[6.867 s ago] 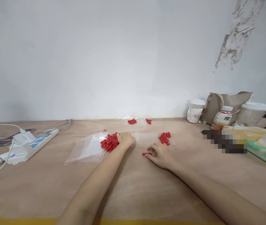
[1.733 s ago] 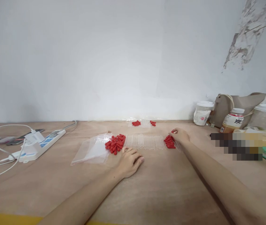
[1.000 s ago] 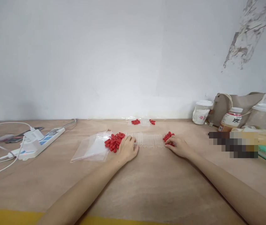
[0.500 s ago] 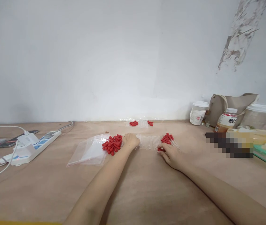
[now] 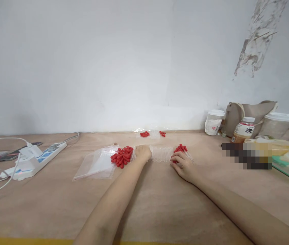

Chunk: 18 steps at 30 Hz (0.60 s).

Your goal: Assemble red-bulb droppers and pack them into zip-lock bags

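Observation:
A row of thin clear tubes (image 5: 162, 154) lies on the tabletop between my hands. My left hand (image 5: 143, 152) is closed over the left end of this row, its fingertips hidden behind the knuckles. Just left of it is a heap of red rubber bulbs (image 5: 121, 156). At the row's right end my right hand (image 5: 185, 167) is closed with its fingertips around a red bulb, only partly visible under the fingers. Behind that hand, several droppers with red bulbs (image 5: 181, 148) lie fanned out, their clear stems pointing right.
Clear plastic bags (image 5: 96, 165) lie left of the heap. A bag of red-bulbed droppers (image 5: 151, 134) rests by the wall. A power strip (image 5: 41, 160) with cables is at left. A paper cup (image 5: 214, 123), a bottle (image 5: 243, 131) and a handbag (image 5: 254, 114) stand at right.
The camera view has shifted slightly. My left hand has curled a little more, and my right fingers now cover more of the red bulb beneath them.

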Each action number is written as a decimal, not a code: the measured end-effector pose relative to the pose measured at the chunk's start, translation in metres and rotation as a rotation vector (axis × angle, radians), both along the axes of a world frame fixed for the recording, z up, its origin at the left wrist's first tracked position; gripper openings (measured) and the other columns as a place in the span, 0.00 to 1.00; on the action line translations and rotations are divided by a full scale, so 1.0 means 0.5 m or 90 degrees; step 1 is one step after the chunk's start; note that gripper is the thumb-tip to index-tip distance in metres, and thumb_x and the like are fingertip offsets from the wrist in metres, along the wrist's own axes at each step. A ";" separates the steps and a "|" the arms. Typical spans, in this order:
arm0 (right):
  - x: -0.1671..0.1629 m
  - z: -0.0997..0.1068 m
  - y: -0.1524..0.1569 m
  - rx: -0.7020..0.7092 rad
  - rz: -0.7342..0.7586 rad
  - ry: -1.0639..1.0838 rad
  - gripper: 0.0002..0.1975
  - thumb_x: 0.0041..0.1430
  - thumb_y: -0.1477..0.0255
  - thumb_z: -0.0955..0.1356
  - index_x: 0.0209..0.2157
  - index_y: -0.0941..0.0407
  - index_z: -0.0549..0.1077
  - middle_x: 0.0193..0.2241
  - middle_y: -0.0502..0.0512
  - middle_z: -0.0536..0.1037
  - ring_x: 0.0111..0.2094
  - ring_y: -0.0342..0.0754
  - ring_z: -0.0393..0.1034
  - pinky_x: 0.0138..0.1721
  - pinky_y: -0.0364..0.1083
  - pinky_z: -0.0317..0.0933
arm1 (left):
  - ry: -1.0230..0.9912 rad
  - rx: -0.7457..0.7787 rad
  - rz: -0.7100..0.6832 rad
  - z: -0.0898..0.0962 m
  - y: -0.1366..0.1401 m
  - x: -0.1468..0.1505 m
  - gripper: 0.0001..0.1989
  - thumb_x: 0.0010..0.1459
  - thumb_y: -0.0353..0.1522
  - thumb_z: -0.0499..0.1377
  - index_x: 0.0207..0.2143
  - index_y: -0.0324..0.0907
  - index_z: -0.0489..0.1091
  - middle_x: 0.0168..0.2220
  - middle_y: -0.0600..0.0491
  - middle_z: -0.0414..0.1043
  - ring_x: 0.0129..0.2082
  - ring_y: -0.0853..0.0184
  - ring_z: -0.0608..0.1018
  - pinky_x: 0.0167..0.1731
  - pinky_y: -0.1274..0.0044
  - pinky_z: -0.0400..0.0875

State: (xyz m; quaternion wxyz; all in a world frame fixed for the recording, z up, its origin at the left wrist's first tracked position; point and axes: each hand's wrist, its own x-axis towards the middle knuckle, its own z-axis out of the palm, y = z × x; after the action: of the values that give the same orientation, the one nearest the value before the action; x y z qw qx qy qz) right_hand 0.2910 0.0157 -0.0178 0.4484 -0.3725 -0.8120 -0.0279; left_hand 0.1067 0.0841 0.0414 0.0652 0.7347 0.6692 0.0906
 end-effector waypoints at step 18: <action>-0.077 0.012 0.006 -0.097 0.021 -0.012 0.09 0.55 0.71 0.61 0.34 0.54 0.72 0.29 0.54 0.73 0.33 0.46 0.67 0.35 0.46 0.61 | -0.117 0.329 -0.375 -0.096 -0.138 -0.153 0.11 0.61 0.30 0.45 0.37 0.42 0.67 0.35 0.53 0.71 0.34 0.68 0.69 0.41 0.73 0.55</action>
State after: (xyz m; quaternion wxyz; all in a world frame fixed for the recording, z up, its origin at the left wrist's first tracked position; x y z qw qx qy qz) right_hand 0.2522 0.0188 -0.0118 0.4113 -0.3920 -0.8220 0.0380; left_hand 0.0304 0.0150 -0.0065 -0.0389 0.8761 0.3764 0.2989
